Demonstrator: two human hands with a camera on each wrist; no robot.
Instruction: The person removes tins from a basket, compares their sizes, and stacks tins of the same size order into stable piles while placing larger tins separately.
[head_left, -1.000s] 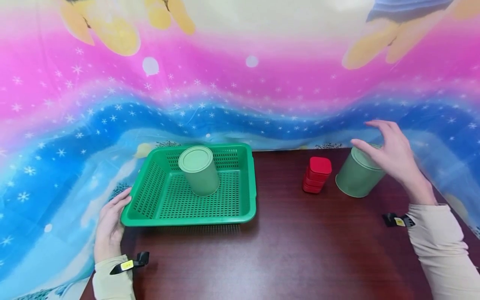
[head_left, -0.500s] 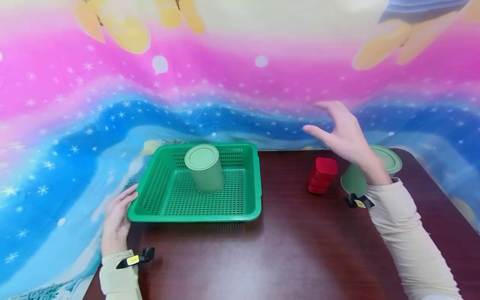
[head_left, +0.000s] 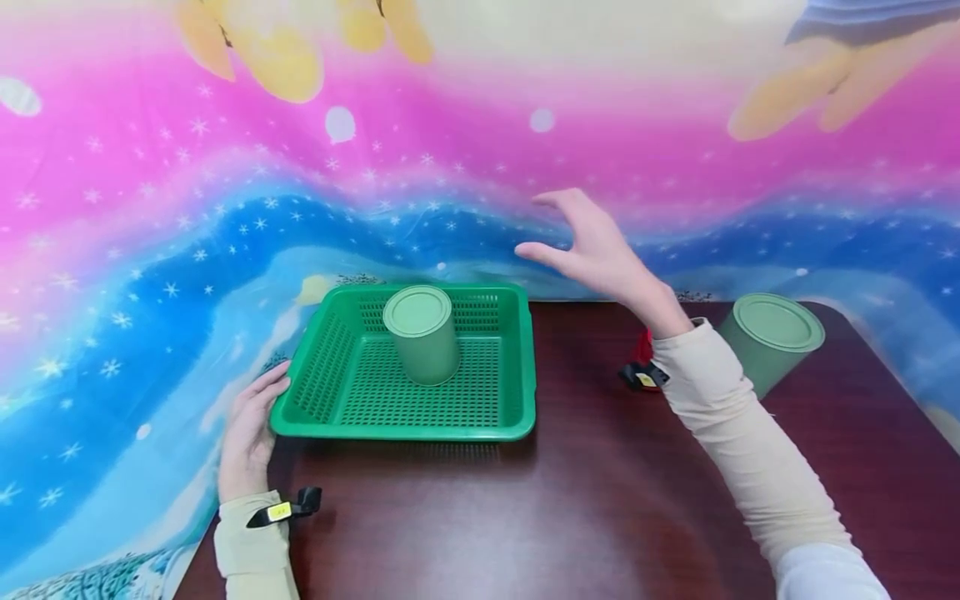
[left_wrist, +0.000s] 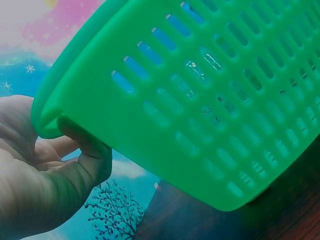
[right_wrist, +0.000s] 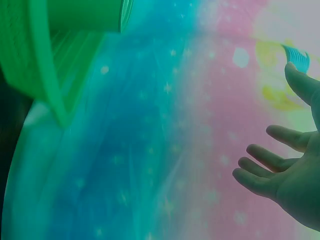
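Observation:
At the left end of a green plastic basket (head_left: 405,432), my left hand (head_left: 251,429) holds the rim. The left wrist view shows the thumb (left_wrist: 92,155) bent under the basket's lip. Inside the basket a pale green lidded can (head_left: 427,350) stands upright. My right hand (head_left: 592,250) is in the air right of the basket and above the table, fingers spread and nothing in them. In the right wrist view its fingers (right_wrist: 267,160) point toward the backdrop. A second pale green can (head_left: 772,333) stands at the right, partly behind the right sleeve.
A red object (head_left: 643,343) stands left of the second can, mostly hidden by the right forearm and its black wrist camera (head_left: 643,377). The dark wooden table (head_left: 480,517) ends at a patterned cloth backdrop (head_left: 450,150) behind.
My right hand has moved left, away from over the second can and past the red object, staying empty. The left hand stays at the basket's rim. The head view has shifted slightly.

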